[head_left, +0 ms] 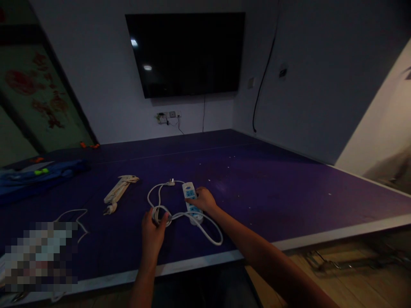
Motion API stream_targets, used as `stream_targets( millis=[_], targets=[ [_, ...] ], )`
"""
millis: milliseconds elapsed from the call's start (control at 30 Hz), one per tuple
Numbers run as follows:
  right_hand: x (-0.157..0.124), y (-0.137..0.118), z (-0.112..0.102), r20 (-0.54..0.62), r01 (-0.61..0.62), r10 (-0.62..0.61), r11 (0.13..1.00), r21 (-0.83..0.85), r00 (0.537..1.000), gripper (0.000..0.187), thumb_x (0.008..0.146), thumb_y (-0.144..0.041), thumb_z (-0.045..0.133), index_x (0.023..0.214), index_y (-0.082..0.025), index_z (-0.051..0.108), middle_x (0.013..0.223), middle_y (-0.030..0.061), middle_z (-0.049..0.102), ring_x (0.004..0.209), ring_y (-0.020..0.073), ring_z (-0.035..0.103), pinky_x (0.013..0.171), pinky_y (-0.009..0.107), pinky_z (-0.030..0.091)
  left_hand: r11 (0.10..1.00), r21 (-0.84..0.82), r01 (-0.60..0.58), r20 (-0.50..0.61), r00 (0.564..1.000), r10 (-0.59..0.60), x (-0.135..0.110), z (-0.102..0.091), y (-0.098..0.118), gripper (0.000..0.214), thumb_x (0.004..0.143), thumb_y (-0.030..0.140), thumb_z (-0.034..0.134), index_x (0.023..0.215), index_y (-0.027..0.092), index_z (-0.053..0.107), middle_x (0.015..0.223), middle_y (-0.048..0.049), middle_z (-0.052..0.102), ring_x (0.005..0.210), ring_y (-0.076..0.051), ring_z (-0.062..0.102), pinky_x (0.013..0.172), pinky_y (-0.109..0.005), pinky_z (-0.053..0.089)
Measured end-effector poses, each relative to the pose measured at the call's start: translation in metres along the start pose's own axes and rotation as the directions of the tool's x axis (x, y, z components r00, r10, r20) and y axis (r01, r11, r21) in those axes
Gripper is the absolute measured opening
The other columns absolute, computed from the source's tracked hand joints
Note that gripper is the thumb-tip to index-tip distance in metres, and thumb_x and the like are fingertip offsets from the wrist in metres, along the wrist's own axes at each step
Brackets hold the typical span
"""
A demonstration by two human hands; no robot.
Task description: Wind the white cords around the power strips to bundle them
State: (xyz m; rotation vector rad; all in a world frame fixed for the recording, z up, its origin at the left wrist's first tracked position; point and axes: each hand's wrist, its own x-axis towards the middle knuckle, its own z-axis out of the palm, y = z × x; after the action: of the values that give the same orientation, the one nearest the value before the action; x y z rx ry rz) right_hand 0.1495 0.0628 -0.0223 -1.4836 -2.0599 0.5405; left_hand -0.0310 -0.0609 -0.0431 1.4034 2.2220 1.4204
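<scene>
A white power strip [189, 193] with blue socket faces lies on the purple tabletop [257, 188]. My right hand [204, 200] is closed over its right side, with the thumb across the sockets. To the left, my left hand [154, 226] grips a bunched coil of the strip's white cord [164, 208] between thumb and fingers. One loop of cord sweeps out to the right below the strip. The cord's plug [171, 182] rests above the coil, left of the strip's far end.
A second white power strip with its cord wrapped round it [120, 190] lies to the left. Blue cloth [41, 173] is at the far left, above a blurred-out object [38, 256] with a thin white cable. A television [189, 55] hangs on the wall above sockets [171, 114].
</scene>
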Motion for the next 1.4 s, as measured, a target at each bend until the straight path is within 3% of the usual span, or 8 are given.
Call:
stream_targets(
  millis=[133, 233, 433, 567, 767, 1033, 1167, 1400],
  targets=[
    [0.000, -0.002, 0.005, -0.088, 0.038, -0.031, 0.996, 0.086, 0.996, 0.040, 0.063, -0.048, 0.070, 0.084, -0.015, 0.070, 0.100, 0.0106, 0.068, 0.091, 0.0221, 0.064, 0.076, 0.024, 0.045, 0.937, -0.247, 0.249, 0.028, 0.968, -0.250, 0.008, 0.001, 0.008, 0.067, 0.067, 0.027, 0.068, 0.128, 0.013, 0.044, 0.135, -0.0170, 0.046, 0.125, -0.027, 0.043, 0.101, -0.037, 0.037],
    [0.000, -0.003, 0.006, -0.160, 0.074, -0.051, 0.986, 0.148, 0.986, 0.038, 0.061, -0.044, 0.072, 0.086, -0.015, 0.070, 0.101, 0.0094, 0.068, 0.090, 0.0217, 0.063, 0.075, 0.024, 0.045, 0.801, -0.472, 0.368, 0.194, 0.930, -0.313, 0.010, -0.001, 0.011, 0.065, 0.067, 0.018, 0.068, 0.128, 0.016, 0.045, 0.131, -0.0131, 0.051, 0.117, -0.024, 0.051, 0.094, -0.035, 0.043],
    [0.002, -0.002, 0.001, -0.270, 0.043, 0.022, 0.971, 0.235, 0.963, 0.033, 0.063, -0.036, 0.072, 0.085, -0.013, 0.067, 0.084, 0.0083, 0.069, 0.074, 0.0199, 0.063, 0.068, 0.027, 0.046, 0.713, -0.570, 0.408, 0.466, 0.875, -0.128, 0.008, 0.001, 0.022, 0.060, 0.058, 0.011, 0.073, 0.116, 0.019, 0.058, 0.128, -0.0076, 0.056, 0.115, -0.022, 0.053, 0.095, -0.029, 0.042],
    [0.002, -0.003, -0.003, -0.363, 0.185, -0.069, 0.937, 0.295, 0.929, 0.025, 0.077, -0.032, 0.059, 0.090, -0.013, 0.067, 0.093, 0.0109, 0.069, 0.082, 0.0214, 0.063, 0.076, 0.030, 0.047, 0.736, -0.497, 0.460, 0.608, 0.790, -0.082, 0.006, 0.019, 0.044, 0.056, 0.064, 0.033, 0.074, 0.115, 0.018, 0.059, 0.116, -0.0100, 0.063, 0.098, -0.023, 0.061, 0.085, -0.034, 0.048],
    [-0.004, -0.010, 0.002, -0.318, 0.351, -0.187, 0.718, 0.601, 0.929, 0.043, 0.090, -0.044, 0.039, 0.121, -0.021, 0.057, 0.097, 0.0060, 0.070, 0.096, 0.0219, 0.063, 0.086, 0.036, 0.047, 0.833, -0.462, 0.306, 0.510, 0.859, -0.032, 0.021, 0.043, 0.076, 0.051, 0.063, 0.050, 0.071, 0.100, 0.014, 0.066, 0.091, -0.0093, 0.070, 0.086, -0.022, 0.065, 0.076, -0.030, 0.048],
    [0.010, -0.009, 0.017, -0.166, 0.171, -0.042, 0.294, 0.940, 0.985, 0.054, 0.082, -0.055, 0.048, 0.123, -0.021, 0.053, 0.089, 0.0075, 0.069, 0.085, 0.0200, 0.065, 0.080, 0.038, 0.051, 0.883, -0.396, 0.252, 0.374, 0.922, -0.096, 0.039, 0.053, 0.061, 0.039, 0.053, 0.028, 0.077, 0.088, 0.013, 0.068, 0.074, -0.0045, 0.070, 0.066, -0.017, 0.063, 0.059, -0.024, 0.046],
    [0.018, -0.001, 0.016, -0.189, 0.155, 0.084, 0.303, 0.940, 0.978, 0.053, 0.080, -0.056, 0.051, 0.118, -0.020, 0.056, 0.085, 0.0073, 0.067, 0.076, 0.0175, 0.064, 0.072, 0.034, 0.052, 0.880, -0.399, 0.258, 0.351, 0.929, -0.113, 0.059, 0.038, 0.053, 0.038, 0.055, 0.025, 0.074, 0.090, 0.013, 0.067, 0.074, -0.0040, 0.069, 0.063, -0.016, 0.063, 0.056, -0.023, 0.046],
    [0.022, 0.006, 0.017, -0.248, 0.168, 0.103, 0.490, 0.855, 0.963, 0.049, 0.082, -0.054, 0.049, 0.113, -0.018, 0.059, 0.082, 0.0061, 0.064, 0.065, 0.0137, 0.061, 0.062, 0.028, 0.050, 0.909, -0.345, 0.234, 0.296, 0.946, -0.131, 0.152, -0.014, 0.038, 0.038, 0.058, 0.026, 0.072, 0.094, 0.014, 0.064, 0.069, -0.0032, 0.066, 0.055, -0.015, 0.059, 0.050, -0.024, 0.044]
  ],
)
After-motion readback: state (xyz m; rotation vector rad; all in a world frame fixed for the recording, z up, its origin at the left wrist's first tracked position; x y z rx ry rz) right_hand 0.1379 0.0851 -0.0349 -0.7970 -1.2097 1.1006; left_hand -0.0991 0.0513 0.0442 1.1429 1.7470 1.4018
